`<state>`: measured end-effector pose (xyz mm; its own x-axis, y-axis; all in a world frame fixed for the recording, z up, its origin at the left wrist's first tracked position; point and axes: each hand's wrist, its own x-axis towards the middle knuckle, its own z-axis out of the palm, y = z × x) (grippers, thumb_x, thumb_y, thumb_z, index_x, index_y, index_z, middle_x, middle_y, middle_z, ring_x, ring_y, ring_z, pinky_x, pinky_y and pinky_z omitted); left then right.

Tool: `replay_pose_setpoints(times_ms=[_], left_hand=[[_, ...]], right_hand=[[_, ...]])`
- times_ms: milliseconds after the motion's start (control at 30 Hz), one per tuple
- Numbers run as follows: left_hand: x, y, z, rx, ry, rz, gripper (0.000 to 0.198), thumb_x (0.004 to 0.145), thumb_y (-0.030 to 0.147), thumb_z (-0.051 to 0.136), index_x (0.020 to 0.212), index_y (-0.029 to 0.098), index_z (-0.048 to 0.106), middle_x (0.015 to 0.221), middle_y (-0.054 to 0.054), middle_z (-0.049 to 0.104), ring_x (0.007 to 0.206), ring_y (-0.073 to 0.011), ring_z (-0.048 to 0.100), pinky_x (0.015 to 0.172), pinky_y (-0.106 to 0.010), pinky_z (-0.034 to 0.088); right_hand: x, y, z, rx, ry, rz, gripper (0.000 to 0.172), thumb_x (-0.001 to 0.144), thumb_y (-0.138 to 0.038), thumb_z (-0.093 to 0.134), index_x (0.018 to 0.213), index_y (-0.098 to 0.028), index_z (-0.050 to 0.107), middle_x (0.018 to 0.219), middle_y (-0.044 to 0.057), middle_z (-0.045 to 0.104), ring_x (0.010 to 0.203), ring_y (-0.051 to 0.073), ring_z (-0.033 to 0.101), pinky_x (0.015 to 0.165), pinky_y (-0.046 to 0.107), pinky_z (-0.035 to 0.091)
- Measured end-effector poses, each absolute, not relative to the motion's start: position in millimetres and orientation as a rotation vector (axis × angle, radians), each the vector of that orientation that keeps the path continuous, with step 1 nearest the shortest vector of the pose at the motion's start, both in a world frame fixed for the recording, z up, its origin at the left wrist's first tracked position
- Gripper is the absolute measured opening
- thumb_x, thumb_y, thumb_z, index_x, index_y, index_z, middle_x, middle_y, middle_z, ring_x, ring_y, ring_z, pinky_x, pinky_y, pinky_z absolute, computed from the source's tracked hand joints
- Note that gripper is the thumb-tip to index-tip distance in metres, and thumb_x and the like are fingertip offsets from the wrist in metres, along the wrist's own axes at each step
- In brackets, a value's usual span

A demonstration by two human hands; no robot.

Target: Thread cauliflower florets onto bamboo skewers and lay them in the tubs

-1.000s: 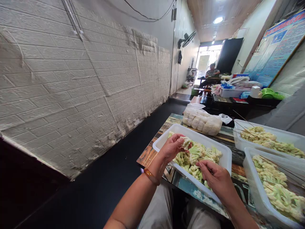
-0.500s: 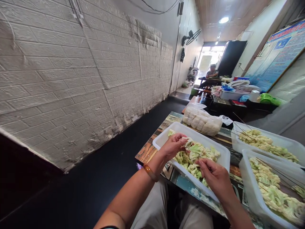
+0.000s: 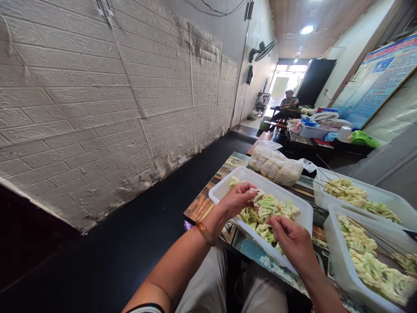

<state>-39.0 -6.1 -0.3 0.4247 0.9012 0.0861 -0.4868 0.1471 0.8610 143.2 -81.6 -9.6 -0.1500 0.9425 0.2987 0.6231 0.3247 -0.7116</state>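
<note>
My left hand (image 3: pixel 237 201), with an amber bangle on its wrist, pinches a pale cauliflower floret (image 3: pixel 257 191) above a white plastic tray (image 3: pixel 305 221). To its right, my right hand (image 3: pixel 291 237) is closed, thumb against forefinger, low over the same tray. Whatever lies between those fingertips is too small and hidden to name. Loose cauliflower pieces (image 3: pixel 269 208), cream with green stems, lie in the tray beneath both hands.
Two more white trays, a near one (image 3: pixel 335 243) and a far one (image 3: pixel 321 191), hold cauliflower and thin dark skewers (image 3: pixel 374 237). Behind my tray sits a clear bag of pale pieces (image 3: pixel 275 165). A brick-patterned wall (image 3: pixel 130 108) runs along the left. A person (image 3: pixel 289 100) sits far back.
The view has shifted slightly, and the trays on the right appear a little further left. Both hands keep nearly the same pose over the tray.
</note>
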Motion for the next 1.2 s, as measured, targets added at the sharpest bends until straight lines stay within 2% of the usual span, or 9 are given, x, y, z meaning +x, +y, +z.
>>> replay_pose_setpoints(times_ms=[333, 467, 667, 767, 900, 1033, 1200], left_hand=[[-35.7, -4.8, 1.5, 0.97, 0.578, 1.069, 0.04, 0.058, 0.038, 0.081, 0.077, 0.014, 0.056, 0.07, 0.002, 0.054, 0.06, -0.0064, 0.05, 0.055, -0.019, 0.044], [-37.1, -3.4, 1.9, 0.915, 0.58, 1.069, 0.038, 0.061, 0.039, 0.079, 0.08, 0.015, 0.058, 0.073, 0.0, 0.057, 0.06, -0.0085, 0.054, 0.057, -0.022, 0.046], [-42.2, -2.2, 2.5, 0.806, 0.533, 0.995, 0.047, 0.069, 0.05, 0.071, 0.103, 0.019, 0.061, 0.086, -0.006, 0.064, 0.073, -0.0167, 0.063, 0.062, -0.029, 0.05], [-43.0, -1.9, 0.8, 0.858, 0.524, 0.95, 0.043, 0.064, 0.043, 0.077, 0.096, 0.017, 0.063, 0.085, -0.006, 0.064, 0.07, -0.014, 0.061, 0.061, -0.026, 0.048], [-42.7, -0.9, -2.0, 0.901, 0.55, 0.961, 0.041, 0.057, 0.04, 0.082, 0.078, 0.013, 0.06, 0.072, -0.002, 0.06, 0.062, -0.0105, 0.056, 0.059, -0.025, 0.046], [-41.8, 0.6, -3.9, 0.892, 0.598, 1.026, 0.044, 0.056, 0.046, 0.08, 0.077, 0.014, 0.058, 0.071, -0.001, 0.059, 0.06, -0.0104, 0.056, 0.056, -0.024, 0.045], [-40.5, 1.3, -5.2, 0.892, 0.613, 1.049, 0.043, 0.06, 0.049, 0.077, 0.078, 0.014, 0.058, 0.073, -0.001, 0.06, 0.061, -0.0102, 0.056, 0.057, -0.023, 0.043]], right_hand=[[137.1, -83.9, -6.6, -1.389, -1.858, 0.362, 0.04, 0.091, -0.047, 0.041, 0.073, -0.019, 0.063, 0.059, 0.002, 0.06, 0.057, 0.016, 0.055, 0.058, 0.025, 0.039], [138.5, -79.0, -9.6, -1.377, -1.805, 0.54, 0.044, 0.089, -0.053, 0.042, 0.074, -0.018, 0.065, 0.053, 0.0, 0.057, 0.052, 0.015, 0.054, 0.053, 0.024, 0.04], [141.4, -76.8, -13.3, -1.358, -1.735, 0.807, 0.043, 0.088, -0.053, 0.044, 0.085, -0.017, 0.066, 0.052, -0.002, 0.053, 0.044, 0.013, 0.046, 0.044, 0.024, 0.036], [140.0, -78.3, -14.0, -1.344, -1.701, 0.854, 0.042, 0.088, -0.053, 0.045, 0.086, -0.017, 0.066, 0.053, -0.002, 0.051, 0.043, 0.012, 0.045, 0.044, 0.024, 0.036], [138.8, -79.2, -13.8, -1.356, -1.656, 0.915, 0.042, 0.086, -0.053, 0.047, 0.089, -0.017, 0.067, 0.054, -0.003, 0.053, 0.042, 0.013, 0.047, 0.043, 0.024, 0.037], [137.9, -81.0, -11.3, -1.387, -1.686, 0.941, 0.042, 0.083, -0.054, 0.05, 0.089, -0.017, 0.068, 0.053, -0.002, 0.055, 0.041, 0.014, 0.049, 0.043, 0.024, 0.04], [132.3, -84.9, -6.4, -1.425, -1.702, 0.721, 0.044, 0.087, -0.055, 0.044, 0.084, -0.019, 0.069, 0.045, -0.004, 0.048, 0.04, 0.014, 0.047, 0.045, 0.025, 0.038]])
